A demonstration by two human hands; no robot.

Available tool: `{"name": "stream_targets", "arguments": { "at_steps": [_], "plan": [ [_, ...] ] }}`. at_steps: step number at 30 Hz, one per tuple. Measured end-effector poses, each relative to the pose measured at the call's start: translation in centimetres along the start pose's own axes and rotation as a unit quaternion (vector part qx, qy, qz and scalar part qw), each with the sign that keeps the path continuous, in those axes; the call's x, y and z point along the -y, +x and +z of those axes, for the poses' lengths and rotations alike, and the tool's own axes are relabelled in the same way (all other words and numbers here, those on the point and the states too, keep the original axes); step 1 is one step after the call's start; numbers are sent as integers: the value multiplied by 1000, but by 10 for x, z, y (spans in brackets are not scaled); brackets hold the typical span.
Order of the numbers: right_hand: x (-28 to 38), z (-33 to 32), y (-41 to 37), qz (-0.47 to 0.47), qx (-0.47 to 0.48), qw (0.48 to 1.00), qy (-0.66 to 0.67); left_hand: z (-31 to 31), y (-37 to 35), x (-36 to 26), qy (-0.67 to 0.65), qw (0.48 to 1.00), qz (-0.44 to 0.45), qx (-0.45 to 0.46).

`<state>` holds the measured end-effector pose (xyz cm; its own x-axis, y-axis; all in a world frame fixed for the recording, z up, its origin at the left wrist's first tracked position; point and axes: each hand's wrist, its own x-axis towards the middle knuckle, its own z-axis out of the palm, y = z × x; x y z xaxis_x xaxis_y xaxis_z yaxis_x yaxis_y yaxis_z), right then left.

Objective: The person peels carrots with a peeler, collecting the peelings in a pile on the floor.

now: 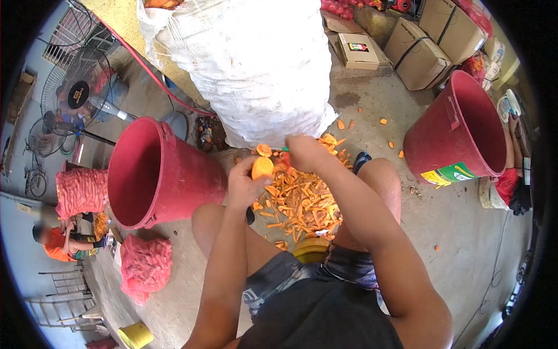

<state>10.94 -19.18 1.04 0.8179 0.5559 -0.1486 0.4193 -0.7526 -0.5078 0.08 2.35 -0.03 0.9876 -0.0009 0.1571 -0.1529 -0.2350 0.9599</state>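
Two bare knees frame the near part of the view, and a yellow tub (311, 250) sits low between them on the concrete floor (453, 232). Just above the knees the left hand (243, 187) is raised, its fingers (251, 185) wrapped firmly round the lower part of a carrot (262, 167). The carrot stands nearly upright in that grip, with its long axis running up and slightly away from the person, and its rounded orange end pokes clear above the thumb. The right hand (305, 152) lies just beyond and to the right of the carrot's free end, close enough to seem in contact with it. Its fingers are curled into a tight fist. A speck of red and green shows at its edge next to the carrot, but what it grips cannot be made out. The left hand is thus the nearer of the two and carries the carrot, while the right meets it from the far side.

Under both hands a heap of orange scraps (302, 203) covers the floor. A red bucket (192, 180) stands tilted to the left of the heap, and a second red bucket (436, 139) stands well apart on the right. A big white sack (256, 64) rises behind the heap, with cardboard boxes (415, 55) further back. Far left, a fan (77, 93) stands, and another person (58, 244) crouches there.
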Motion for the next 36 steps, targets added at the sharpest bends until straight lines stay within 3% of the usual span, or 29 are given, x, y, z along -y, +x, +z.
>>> {"name": "stream_targets", "arguments": {
  "at_steps": [1,3,5,7,8,9,10,11,12,15,16,18,19,21,22,25,27,29,32,36],
  "plan": [
    [-6,-4,5,0,-5,1000,2,-2,2,-4,3,1000,4,2],
    [-11,-8,8,23,68,994,-78,-2,-6,-9,-130,991,-10,7],
    [-15,-20,5,41,80,993,-80,-14,-4,-13,-103,995,-1,5],
    [-16,-32,-1,60,93,991,-81,-37,-2,-11,-152,983,-87,-44],
    [-19,-42,0,51,84,991,-86,-48,3,-14,-188,975,-60,-103],
    [-20,-54,1,42,75,992,-92,-70,10,-24,-206,961,-95,-159],
    [-18,-69,1,36,71,992,-98,-87,25,-39,-393,873,-94,-274],
    [-14,-84,0,34,68,992,-103,-112,29,-51,-477,844,18,-243],
    [-10,-97,-1,38,64,991,-107,-138,38,-58,-542,815,152,-135],
    [-15,-106,5,36,59,992,-106,-163,60,-93,-531,790,93,-290],
    [-19,-104,6,34,57,993,-100,-168,71,-91,-531,790,100,-290],
    [-30,-83,12,41,81,992,-84,-177,98,-87,-402,888,64,-216],
    [-44,-62,16,35,116,988,-98,-176,117,-96,-401,887,71,-217],
    [-53,-42,22,13,189,973,-129,-169,164,-139,-154,968,80,-184],
    [-51,-40,24,0,228,963,-144,-172,190,-159,-33,975,103,-192],
    [-33,-58,27,-5,175,982,-63,-170,273,-213,211,938,176,-209],
    [-36,-62,34,-21,159,985,-65,-175,321,-242,335,911,156,-183],
    [-39,-66,43,-3,189,979,-75,-195,372,-249,496,830,168,-191],
    [-43,-68,51,-4,193,980,-56,-242,451,-230,553,797,138,-202],
    [-53,-62,59,-3,203,978,-37,-266,505,-215,574,801,67,-160]
  ]
}}
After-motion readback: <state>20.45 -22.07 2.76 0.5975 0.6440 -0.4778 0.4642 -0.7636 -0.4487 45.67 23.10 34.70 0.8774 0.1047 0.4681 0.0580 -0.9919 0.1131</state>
